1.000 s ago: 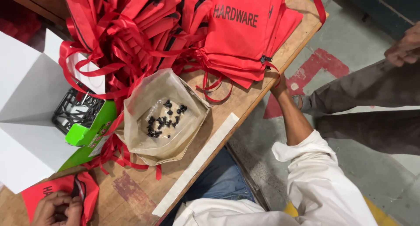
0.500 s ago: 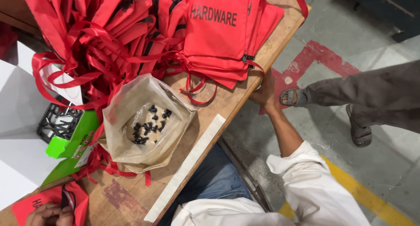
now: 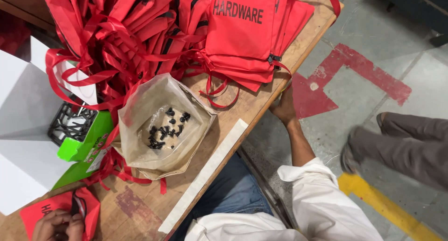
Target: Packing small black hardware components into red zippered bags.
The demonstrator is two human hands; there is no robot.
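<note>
Left of the screw bag (image 3: 163, 129), both hands (image 3: 58, 224) w/ fingers closed on a red pouch (image 3: 56, 208), low on tabletop (image 3: 140, 208).

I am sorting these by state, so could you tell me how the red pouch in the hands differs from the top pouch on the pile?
The held red pouch lies alone, gripped by both hands; the top pouch lies flat on the pile, untouched. The held red pouch looks opened at its zip; the top pouch's zip looks shut. Both are red fabric with black lettering.
</note>
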